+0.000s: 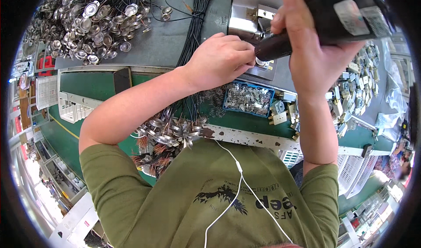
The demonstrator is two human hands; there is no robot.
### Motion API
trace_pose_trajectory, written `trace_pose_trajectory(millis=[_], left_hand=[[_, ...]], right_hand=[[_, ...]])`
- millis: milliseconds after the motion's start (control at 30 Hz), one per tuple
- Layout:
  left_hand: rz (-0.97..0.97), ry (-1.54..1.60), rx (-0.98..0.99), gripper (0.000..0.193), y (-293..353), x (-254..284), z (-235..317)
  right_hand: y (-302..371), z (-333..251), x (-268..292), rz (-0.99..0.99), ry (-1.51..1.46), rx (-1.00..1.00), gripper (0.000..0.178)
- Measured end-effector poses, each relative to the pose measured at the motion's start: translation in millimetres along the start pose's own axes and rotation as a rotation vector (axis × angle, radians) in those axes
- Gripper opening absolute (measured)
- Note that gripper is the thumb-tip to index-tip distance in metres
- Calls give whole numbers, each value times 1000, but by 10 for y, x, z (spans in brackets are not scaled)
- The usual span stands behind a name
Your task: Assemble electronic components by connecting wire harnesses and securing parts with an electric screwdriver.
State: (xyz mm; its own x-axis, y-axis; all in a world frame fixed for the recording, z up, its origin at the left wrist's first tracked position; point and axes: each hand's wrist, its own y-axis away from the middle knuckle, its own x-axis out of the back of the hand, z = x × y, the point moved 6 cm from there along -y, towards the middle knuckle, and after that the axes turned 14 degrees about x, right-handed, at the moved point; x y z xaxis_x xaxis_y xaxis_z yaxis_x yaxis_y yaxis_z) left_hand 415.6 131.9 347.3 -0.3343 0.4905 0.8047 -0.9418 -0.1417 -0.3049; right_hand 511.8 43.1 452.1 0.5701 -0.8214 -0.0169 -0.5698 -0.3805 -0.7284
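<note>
While the right hand (308, 55) grips a power screwdriver (323, 12), the left hand (222, 58) curls beside it, maybe steadying something hidden.

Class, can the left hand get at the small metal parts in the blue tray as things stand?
Probably yes: the left hand is near the open blue tray, and the black tool is clear of the small metal parts.

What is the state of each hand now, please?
Left hand: fingers curled; whether it holds something cannot be told.
Right hand: closed, holding a black handheld tool.
</note>
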Motion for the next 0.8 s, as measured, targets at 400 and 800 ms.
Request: trace_pose_trajectory(millis=[400, 800], left_hand=[[-232, -33, 261, 30, -75, -23, -90], [-308, -110, 272, 29, -105, -9, -75]], right_hand=[[34, -29, -189, -19, -43, -103, 17], [35, -23, -240, -154, -65, -6, 19]])
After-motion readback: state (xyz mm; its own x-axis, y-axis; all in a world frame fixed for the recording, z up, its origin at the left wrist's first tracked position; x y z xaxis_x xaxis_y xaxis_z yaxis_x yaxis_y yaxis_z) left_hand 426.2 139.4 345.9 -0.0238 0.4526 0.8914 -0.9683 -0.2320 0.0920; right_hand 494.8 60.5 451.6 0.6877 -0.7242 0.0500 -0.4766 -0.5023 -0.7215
